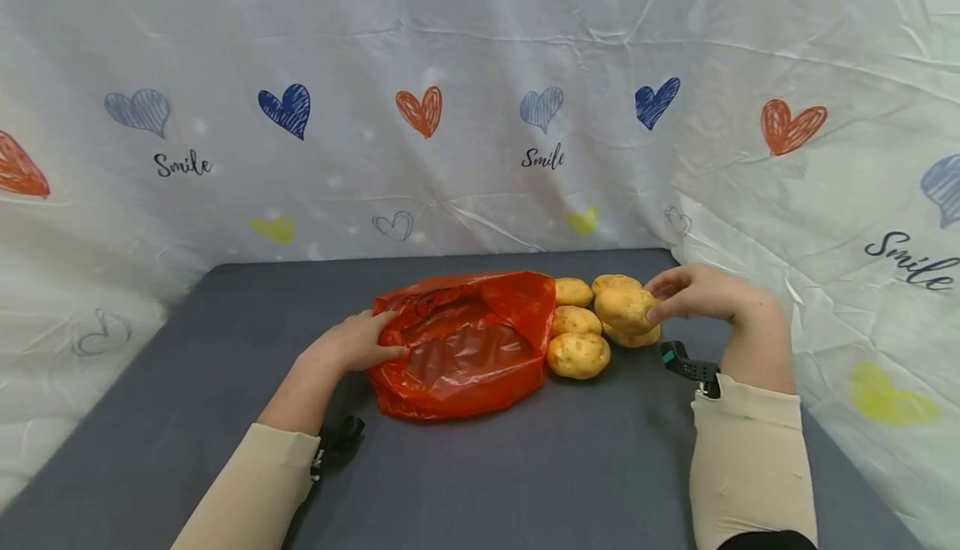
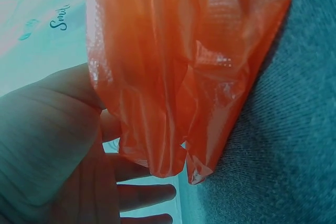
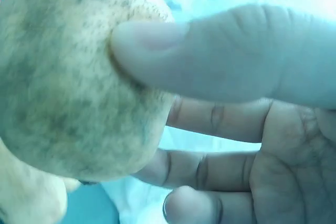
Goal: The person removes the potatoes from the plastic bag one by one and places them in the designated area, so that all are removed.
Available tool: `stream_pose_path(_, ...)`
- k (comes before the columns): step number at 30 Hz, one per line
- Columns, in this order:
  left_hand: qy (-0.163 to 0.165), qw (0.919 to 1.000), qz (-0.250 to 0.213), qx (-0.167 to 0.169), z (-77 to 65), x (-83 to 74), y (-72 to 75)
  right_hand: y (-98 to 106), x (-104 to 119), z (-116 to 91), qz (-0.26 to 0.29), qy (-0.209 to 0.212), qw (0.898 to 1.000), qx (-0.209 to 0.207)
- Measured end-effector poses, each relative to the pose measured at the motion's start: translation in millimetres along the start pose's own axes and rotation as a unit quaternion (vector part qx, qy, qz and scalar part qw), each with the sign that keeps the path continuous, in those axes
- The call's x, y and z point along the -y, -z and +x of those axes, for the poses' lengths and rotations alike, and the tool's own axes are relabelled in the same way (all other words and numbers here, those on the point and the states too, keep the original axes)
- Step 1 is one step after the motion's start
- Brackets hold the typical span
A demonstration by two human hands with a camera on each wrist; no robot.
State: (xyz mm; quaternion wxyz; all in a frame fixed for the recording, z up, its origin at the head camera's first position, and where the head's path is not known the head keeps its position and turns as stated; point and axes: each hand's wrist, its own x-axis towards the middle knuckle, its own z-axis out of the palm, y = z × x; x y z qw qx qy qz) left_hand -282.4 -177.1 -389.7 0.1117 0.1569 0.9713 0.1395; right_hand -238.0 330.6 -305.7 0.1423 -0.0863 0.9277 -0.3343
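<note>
A red plastic bag point(image 1: 461, 396) lies on its side on the dark table, its mouth towards the potatoes on the right. My left hand point(image 1: 351, 343) pinches the bag's left end; in the left wrist view the thumb and a finger grip the thin plastic point(image 2: 168, 77), while other fingers stretch out past it. With thumb and fingertips my right hand point(image 1: 708, 293) holds a potato point(image 1: 622, 308) by its right side, just above the other potatoes. The thumb point(image 3: 157, 51) presses on the potato's skin in the right wrist view. Several potatoes point(image 1: 579, 356) are grouped against the bag's right edge.
The dark grey table point(image 1: 525, 483) reaches forward to a white cloth backdrop point(image 1: 472, 183) printed with hearts and "Smile". A dark wrist device point(image 1: 686, 362) sits by the right wrist, and another point(image 1: 343, 433) by the left.
</note>
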Motion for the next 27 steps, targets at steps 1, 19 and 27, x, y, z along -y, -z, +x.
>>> stream_pose_path(1,0.000,1.0000,-0.001,0.001,-0.2,0.4,-0.5,2,-6,-1,0.006,-0.009,1.000,0.004)
stream_pose_path(19,0.003,0.9999,-0.012,0.000,1.5,2.6,-2.7,-4,-59,4,0.103,-0.126,0.981,0.108)
stream_pose_path(27,0.004,0.9999,-0.012,-0.001,1.6,1.8,-0.1,-8,-59,14,0.088,-0.139,0.981,0.106)
